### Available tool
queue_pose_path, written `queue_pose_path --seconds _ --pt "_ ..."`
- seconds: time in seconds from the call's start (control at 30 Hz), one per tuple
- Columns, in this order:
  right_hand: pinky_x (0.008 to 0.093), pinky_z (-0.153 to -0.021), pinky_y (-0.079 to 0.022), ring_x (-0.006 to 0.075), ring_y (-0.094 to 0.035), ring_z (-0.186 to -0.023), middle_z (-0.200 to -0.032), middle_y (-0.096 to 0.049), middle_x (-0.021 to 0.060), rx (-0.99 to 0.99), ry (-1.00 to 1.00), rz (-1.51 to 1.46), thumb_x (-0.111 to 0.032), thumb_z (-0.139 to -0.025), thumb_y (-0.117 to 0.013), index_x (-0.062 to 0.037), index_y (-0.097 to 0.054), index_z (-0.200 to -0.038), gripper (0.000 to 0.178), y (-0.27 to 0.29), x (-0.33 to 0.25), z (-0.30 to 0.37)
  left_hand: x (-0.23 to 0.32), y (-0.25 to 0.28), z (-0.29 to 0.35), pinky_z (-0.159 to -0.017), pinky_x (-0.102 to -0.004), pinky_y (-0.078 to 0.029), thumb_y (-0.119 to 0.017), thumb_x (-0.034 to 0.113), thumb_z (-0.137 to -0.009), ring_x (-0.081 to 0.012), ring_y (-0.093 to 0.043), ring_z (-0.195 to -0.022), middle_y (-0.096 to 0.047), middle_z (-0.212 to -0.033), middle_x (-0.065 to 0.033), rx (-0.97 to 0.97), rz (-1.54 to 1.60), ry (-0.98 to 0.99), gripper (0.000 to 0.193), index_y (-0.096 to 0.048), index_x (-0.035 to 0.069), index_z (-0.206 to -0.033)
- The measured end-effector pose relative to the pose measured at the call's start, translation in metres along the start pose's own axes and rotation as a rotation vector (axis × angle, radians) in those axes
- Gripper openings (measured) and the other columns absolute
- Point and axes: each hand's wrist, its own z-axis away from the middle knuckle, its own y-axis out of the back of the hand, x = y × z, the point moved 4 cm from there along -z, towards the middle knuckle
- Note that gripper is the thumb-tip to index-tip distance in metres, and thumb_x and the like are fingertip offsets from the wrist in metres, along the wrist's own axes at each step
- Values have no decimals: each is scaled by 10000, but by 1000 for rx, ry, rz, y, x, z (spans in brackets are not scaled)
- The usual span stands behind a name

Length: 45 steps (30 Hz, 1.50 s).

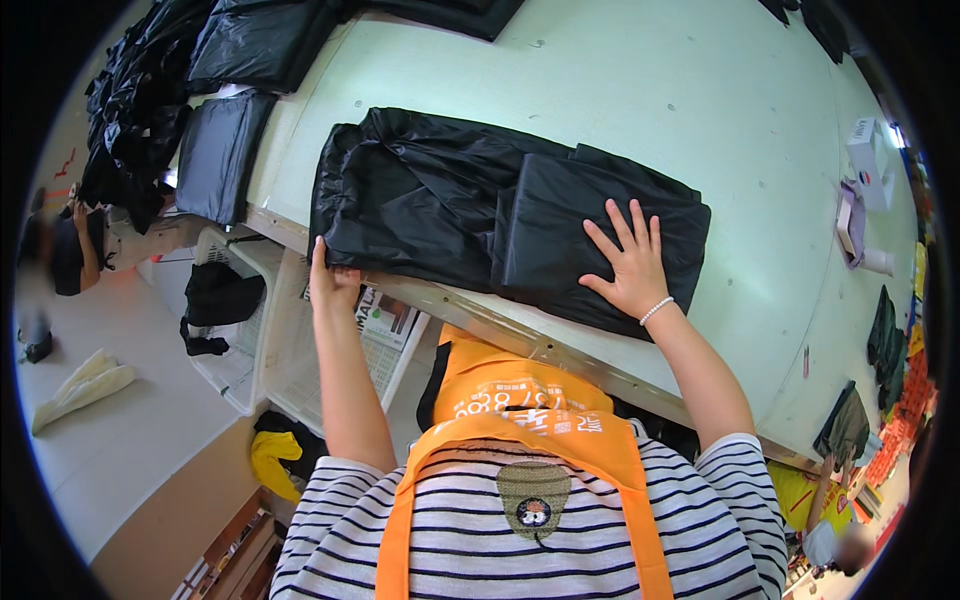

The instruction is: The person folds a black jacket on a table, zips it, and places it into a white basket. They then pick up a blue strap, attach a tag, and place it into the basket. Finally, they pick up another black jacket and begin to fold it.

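A long piece of folded black shiny fabric [430, 190], which looks like a garment, lies along the near edge of the pale table. Its right part is folded over into a smoother, thicker layer; the left part is creased. My right hand [632, 268] rests flat on that right part with its fingers spread. At the near left corner, my left hand [335, 283] grips the fabric's edge, thumb up along the side and the other fingers curled lower at the table edge. What lies under those fingers is partly hidden.
Folded black pieces [225, 150] and a loose black heap [125, 130] are at the far left. White plastic crates [262, 350] stand below the table edge. A white box [872, 165] and a lilac tray [850, 225] sit at the right. Other people work at both sides.
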Motion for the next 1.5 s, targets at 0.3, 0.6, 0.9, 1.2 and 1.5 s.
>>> queue_pose_path --seconds 0.3,0.6,0.9,1.2,1.5 --pt "579 -1095 -88 371 -115 -1398 -1506 -230 81 80 -51 -61 -590 -759 -607 -301 -408 -1382 715 -8 3 1 -34 -136 209 -951 -336 -441 -649 177 -866 -194 -615 -990 -638 -1091 -103 -506 -836 -1135 267 -628 -10 -1055" --pt "301 -964 -409 218 -546 -1041 -1237 -532 110 350 -826 -2059 -315 -981 -351 -42 -455 -1295 429 -50 72 34 -285 -126 259 -1075 -573 -205 -706 107 -549 -308 -493 -1183 -579 -1159 -97 -1474 -1085 -1378 267 -495 68 -708" --pt "371 -1000 -393 273 -531 -1163 -1232 -570 179 508 -401 -696 -535 -834 -575 28 -488 -1280 724 66 150 5 -333 -119 258 -1084 -603 -154 -619 132 -694 -212 -433 -1211 -533 -1139 -20 -1445 -1678 -1683 189 -599 119 -882" --pt "434 -859 -459 413 -587 -968 -1006 -619 282 -131 -644 -312 -589 -883 -411 64 -613 -1041 702 25 141 102 -245 -74 258 -1103 -464 -190 -621 26 -579 -362 -220 -1379 -234 -1501 -165 -1174 -1404 -1124 326 -572 55 -900" --pt "430 -829 -467 381 -597 -968 -1027 -616 276 -145 -819 -290 -653 -810 -504 89 -576 -1090 796 23 39 195 -218 -8 216 -1062 -388 -288 -869 235 -595 -333 -329 -1312 -258 -1449 -230 -656 -1331 -481 1209 -54 22 -1463"
